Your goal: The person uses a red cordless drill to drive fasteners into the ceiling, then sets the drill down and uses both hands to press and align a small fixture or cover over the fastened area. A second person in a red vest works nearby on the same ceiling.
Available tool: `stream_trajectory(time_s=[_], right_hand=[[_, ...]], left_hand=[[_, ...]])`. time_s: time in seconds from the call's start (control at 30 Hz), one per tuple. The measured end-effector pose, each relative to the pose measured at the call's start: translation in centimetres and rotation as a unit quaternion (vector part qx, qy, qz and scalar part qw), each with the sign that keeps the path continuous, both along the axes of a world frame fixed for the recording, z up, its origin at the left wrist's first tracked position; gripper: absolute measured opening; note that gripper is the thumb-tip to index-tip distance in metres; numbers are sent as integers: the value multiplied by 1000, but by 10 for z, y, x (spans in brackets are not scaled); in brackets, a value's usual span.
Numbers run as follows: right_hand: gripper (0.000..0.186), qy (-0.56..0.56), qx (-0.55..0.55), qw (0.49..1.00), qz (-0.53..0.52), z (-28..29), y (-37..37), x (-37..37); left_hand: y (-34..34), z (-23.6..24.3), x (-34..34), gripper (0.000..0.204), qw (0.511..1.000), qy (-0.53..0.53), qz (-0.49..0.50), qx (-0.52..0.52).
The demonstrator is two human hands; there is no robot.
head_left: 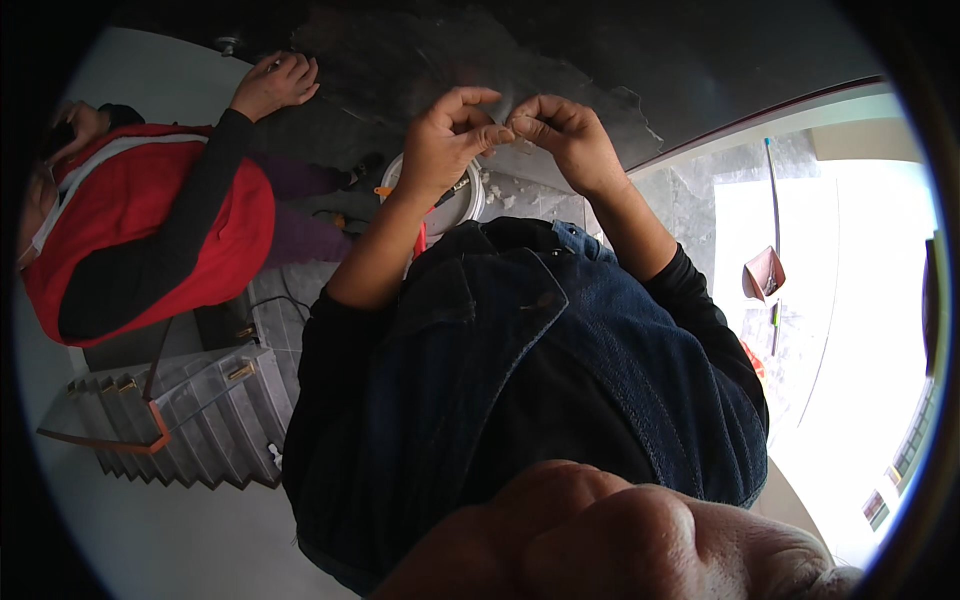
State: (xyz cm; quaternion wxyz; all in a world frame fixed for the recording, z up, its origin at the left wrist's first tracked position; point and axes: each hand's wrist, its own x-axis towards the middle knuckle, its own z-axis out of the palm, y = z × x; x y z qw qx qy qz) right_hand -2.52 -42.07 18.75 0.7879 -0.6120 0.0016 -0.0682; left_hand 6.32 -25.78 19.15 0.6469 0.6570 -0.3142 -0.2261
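Observation:
My left hand (445, 140) and my right hand (572, 143) are raised close together in front of a dark wall panel (470, 70) with patchy, ragged-edged marks. The right hand's thumb and forefinger are pinched together. On the left hand the thumb reaches toward the right fingertips, while the fingers curl over it. Something small and pale seems to lie between the two sets of fingertips, too small and blurred to name. Below my left forearm stands a round white bucket (478, 196), partly hidden, with a dark-handled tool across it.
A co-worker in a red vest (165, 230) stands at the left, one hand (275, 85) raised near the dark panel. Stairs (190, 410) descend at lower left. A long-handled dustpan (764, 273) stands at the right by a bright opening. White scraps (494, 192) lie near the bucket.

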Motion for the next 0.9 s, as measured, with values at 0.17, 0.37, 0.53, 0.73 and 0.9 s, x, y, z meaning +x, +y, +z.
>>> stream_trajectory(time_s=[0.17,0.37,0.53,0.73,0.9], right_hand=[[12,11,40,999,8,6,2,-4],[9,-96,-265,957,-66,19,1,-10],[5,-169,-383,906,-58,15,-8,-5],[13,35,-52,998,0,-16,-4,4],[14,114,48,992,-7,-35,7,6]], left_hand=[[-1,-4,-1,37,996,53,13,-65],[-1,-1,4,34,998,27,12,-50],[3,7,9,30,971,-231,29,54],[-2,17,33,15,994,78,40,-62],[-22,28,74,19,949,208,102,-215]])
